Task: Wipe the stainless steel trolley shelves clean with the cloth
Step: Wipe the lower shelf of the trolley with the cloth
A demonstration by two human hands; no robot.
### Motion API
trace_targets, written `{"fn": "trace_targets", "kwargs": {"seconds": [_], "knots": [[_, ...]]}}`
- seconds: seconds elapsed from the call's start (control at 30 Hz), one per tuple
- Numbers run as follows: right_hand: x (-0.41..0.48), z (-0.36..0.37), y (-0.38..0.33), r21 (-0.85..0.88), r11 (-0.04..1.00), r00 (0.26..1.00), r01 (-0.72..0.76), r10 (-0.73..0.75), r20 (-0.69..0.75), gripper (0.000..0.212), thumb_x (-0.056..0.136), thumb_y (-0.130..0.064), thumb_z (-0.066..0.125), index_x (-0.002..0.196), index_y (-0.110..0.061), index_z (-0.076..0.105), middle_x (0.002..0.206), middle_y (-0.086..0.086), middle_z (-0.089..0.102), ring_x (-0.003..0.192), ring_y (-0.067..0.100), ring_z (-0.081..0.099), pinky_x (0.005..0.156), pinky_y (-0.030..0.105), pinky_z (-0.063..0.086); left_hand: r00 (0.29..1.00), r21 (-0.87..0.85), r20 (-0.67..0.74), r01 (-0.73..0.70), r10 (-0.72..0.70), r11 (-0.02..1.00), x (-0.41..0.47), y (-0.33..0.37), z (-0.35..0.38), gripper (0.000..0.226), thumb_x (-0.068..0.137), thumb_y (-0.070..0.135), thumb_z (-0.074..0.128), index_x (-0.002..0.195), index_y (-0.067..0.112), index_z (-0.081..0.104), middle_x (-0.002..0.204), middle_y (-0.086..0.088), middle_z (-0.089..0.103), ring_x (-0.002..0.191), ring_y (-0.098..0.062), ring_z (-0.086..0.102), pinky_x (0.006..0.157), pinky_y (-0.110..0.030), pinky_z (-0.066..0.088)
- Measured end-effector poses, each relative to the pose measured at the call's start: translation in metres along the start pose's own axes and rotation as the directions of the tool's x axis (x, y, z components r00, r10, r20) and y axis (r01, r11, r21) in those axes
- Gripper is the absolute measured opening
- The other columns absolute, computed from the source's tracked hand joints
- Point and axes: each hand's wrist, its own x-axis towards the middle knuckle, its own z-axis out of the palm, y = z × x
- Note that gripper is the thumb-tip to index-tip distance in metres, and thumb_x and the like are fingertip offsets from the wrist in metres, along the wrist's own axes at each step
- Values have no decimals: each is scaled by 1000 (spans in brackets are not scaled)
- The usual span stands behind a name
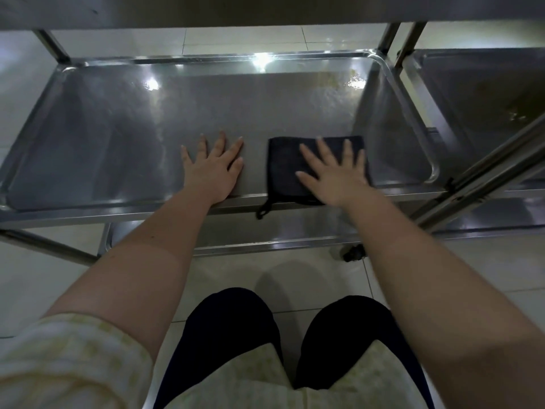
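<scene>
The middle shelf (97,137) of a stainless steel trolley fills the view, a shallow tray with a raised rim. A dark folded cloth (283,166) lies flat near its front edge, right of centre, with a small loop hanging over the rim. My right hand (336,172) presses flat on the cloth, fingers spread. My left hand (213,169) rests flat on the bare steel just left of the cloth, fingers spread, holding nothing. Yellowish smears mark the shelf's far right corner (339,81).
The top shelf (206,10) overhangs the far side. A lower shelf (265,231) shows beneath the front rim, with a caster wheel (352,252). A second trolley (477,93) stands close on the right, its posts slanting across. My knees are over the white tiled floor (44,276).
</scene>
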Motion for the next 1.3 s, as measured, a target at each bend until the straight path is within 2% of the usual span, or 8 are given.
{"fn": "trace_targets", "kwargs": {"seconds": [0.2,0.37,0.53,0.83,0.93,1.03,1.2,1.3], "knots": [[-8,-5,-16,70,986,988,151,-152,14,77,89,-77,22,154,-44,-4,163,-8,-15,147,36,-20,117,55,-14,989,-80,-140,-55,43,995,-7,0,-7,51,106,40,17,156,30,19,165,-2,-1,151,-29,-6,118,-58,-5],[-38,1,20,-115,931,937,345,-350,-23,103,78,-81,39,156,-29,-3,164,1,-10,151,24,-8,121,39,-5,914,-96,-245,-355,324,930,-30,17,-12,72,96,53,10,151,14,36,160,-11,26,150,-30,16,120,-46,-5],[-36,5,24,-102,927,927,360,-368,-71,78,97,-46,48,156,-22,3,164,2,0,151,25,1,120,33,-1,837,-3,-49,-545,544,838,-55,63,7,84,89,70,23,155,17,23,162,-6,20,151,-22,12,122,-39,-1],[-48,-3,24,77,933,928,351,-336,-160,53,103,-23,47,153,-23,28,160,-2,24,149,21,20,119,29,12,849,-41,-179,-512,498,858,-66,72,11,60,101,41,47,154,21,27,159,-1,29,148,-17,24,119,-29,12],[-51,-23,22,124,941,927,316,-278,-250,46,102,-15,47,148,-20,42,155,1,37,142,22,36,113,32,28,843,-3,-185,-514,505,858,-65,75,-8,59,103,34,44,156,22,20,159,0,30,144,-14,32,110,-25,25],[-54,-45,22,88,948,921,305,-271,-281,41,101,-17,47,143,-18,49,142,9,53,125,29,52,98,39,44,844,45,-205,-497,495,867,-64,78,-29,57,104,26,44,156,23,19,147,-2,49,123,-21,54,85,-32,42],[-70,-85,30,31,961,887,274,-240,-396,31,99,-25,50,127,-17,60,118,13,65,106,35,59,84,42,48,817,43,-271,-517,508,855,-52,88,-75,51,101,27,44,151,26,34,132,-10,60,109,-33,61,75,-37,43],[-89,-99,39,-60,957,816,282,-273,-510,29,97,-19,57,124,-11,63,110,16,67,98,37,62,77,39,47,740,111,-356,-573,571,812,-53,99,-96,47,95,26,51,142,24,48,111,-9,69,87,-32,66,62,-32,34]]}}
